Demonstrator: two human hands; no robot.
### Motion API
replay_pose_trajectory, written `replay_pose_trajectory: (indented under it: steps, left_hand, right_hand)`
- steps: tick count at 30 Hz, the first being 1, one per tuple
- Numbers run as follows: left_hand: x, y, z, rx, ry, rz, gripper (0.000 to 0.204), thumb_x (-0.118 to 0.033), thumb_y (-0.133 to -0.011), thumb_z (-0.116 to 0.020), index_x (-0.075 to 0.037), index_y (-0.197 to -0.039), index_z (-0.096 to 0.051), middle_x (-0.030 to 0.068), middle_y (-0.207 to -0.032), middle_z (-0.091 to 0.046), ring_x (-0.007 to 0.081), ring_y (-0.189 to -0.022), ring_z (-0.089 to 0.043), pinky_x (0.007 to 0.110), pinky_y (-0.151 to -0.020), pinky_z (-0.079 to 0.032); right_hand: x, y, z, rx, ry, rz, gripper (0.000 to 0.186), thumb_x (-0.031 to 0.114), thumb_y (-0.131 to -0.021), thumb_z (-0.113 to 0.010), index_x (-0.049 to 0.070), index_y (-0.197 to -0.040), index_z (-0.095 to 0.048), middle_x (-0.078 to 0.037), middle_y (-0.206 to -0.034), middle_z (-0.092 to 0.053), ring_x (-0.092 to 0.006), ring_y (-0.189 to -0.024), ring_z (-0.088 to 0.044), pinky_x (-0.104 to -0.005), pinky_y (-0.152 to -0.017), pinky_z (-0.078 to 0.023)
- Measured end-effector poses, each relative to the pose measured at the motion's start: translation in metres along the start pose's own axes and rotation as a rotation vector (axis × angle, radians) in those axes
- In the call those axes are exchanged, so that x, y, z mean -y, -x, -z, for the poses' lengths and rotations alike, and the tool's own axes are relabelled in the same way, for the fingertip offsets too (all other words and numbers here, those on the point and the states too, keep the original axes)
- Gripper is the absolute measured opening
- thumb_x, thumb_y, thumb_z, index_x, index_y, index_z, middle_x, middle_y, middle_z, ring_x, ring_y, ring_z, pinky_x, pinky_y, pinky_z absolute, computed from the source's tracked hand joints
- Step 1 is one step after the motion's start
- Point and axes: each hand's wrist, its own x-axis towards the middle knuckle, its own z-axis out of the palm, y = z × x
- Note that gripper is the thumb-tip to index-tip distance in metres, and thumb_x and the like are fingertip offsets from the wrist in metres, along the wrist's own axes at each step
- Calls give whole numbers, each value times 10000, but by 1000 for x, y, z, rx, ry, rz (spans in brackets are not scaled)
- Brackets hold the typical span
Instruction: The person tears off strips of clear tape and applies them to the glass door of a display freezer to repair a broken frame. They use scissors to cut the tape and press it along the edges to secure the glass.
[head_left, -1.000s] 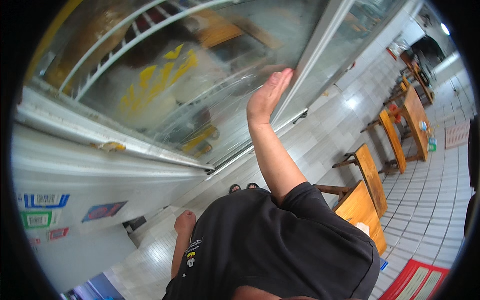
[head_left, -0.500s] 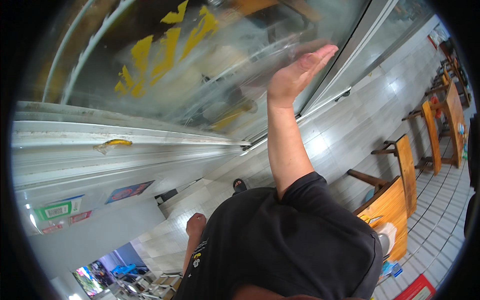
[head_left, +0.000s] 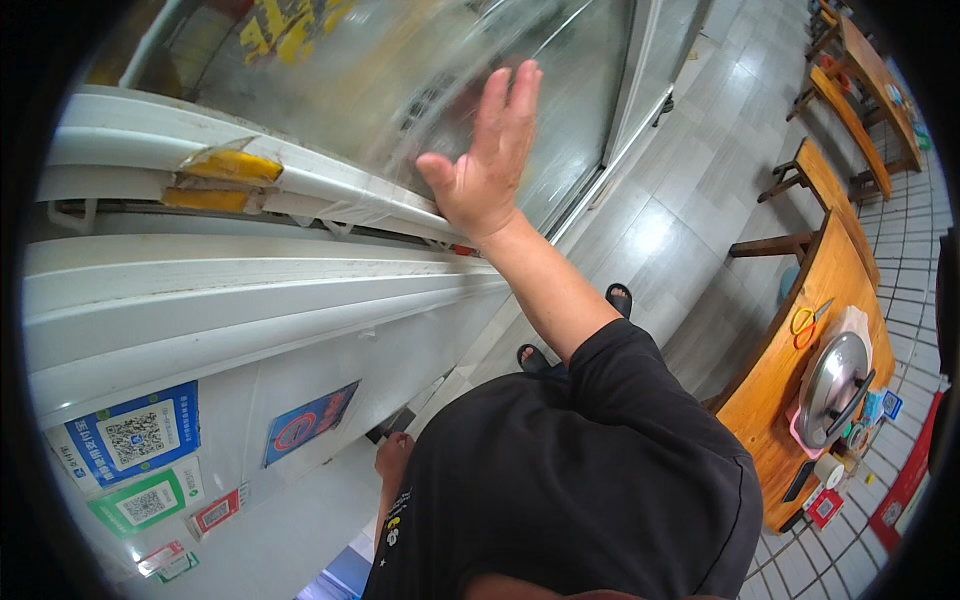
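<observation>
My right hand [head_left: 490, 150] is raised in front of a misted glass panel [head_left: 380, 100] with yellow lettering. Its fingers are stretched out and the thumb stands apart, with nothing held. The base of this hand is close to the panel's white frame [head_left: 340, 185]; whether it touches, I cannot tell. Torn yellow tape [head_left: 225, 180] sticks to that frame. Below the frame runs a narrow gap showing white wire, then a white ledge [head_left: 250, 280]. My left hand [head_left: 395, 455] hangs low by my side, fingers curled in, and no object shows in it.
Payment-code signs [head_left: 140, 440] are stuck on the white front. To my right, a wooden table [head_left: 770, 400] bears scissors [head_left: 808, 322] and a lidded pan [head_left: 835, 385]. Wooden benches [head_left: 825, 210] stand beyond, on grey floor tiles [head_left: 670, 190].
My view has turned and shifted. My right hand has moved left along the glass, its fingers now spread. A gap with white wire shows beneath the taped frame. My left hand stays low.
</observation>
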Motion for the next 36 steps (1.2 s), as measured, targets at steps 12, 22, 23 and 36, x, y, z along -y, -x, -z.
replay_pose_trajectory:
  steps: [12, 22, 23, 36]
  left_hand:
    - [-86, 0, -8, -39, 179, -239, 299, -426, -932, -621, -182, -1059, -740, 132, -1015, -733, 343, -967, -694, 419, -793, -542]
    - [-123, 9, -2, 31, 148, -200, 285, -439, -921, -631, -198, -1028, -738, 120, -894, -730, 331, -854, -708, 417, -720, -544]
    - [-118, 9, -1, 12, 163, -240, 288, -443, -920, -630, -199, -1028, -739, 121, -898, -730, 332, -860, -708, 422, -722, -544]
    - [-123, 22, 3, 20, 57, -137, 292, -443, -916, -625, -222, -1069, -738, 111, -972, -744, 356, -902, -707, 444, -747, -548]
  right_hand:
    - [-29, 50, 62, 289, -155, -145, 781, 643, -975, -455, 95, -1527, -385, -238, -1566, -339, -423, -1452, -321, -534, -1166, -286]
    - [-102, 204, 79, 322, -1002, -2379, 667, 608, -1046, -259, 28, -1173, -562, -127, -1019, -692, -221, -843, -700, -368, -696, -605]
    - [-105, 214, 67, 285, -916, -2410, 774, 664, -1023, -207, -13, -1207, -535, -151, -982, -680, -255, -766, -692, -379, -667, -609]
    - [-110, 232, 39, 57, -918, -2463, 621, 519, -1060, -256, 10, -1074, -611, -144, -814, -659, -233, -635, -643, -343, -549, -585]
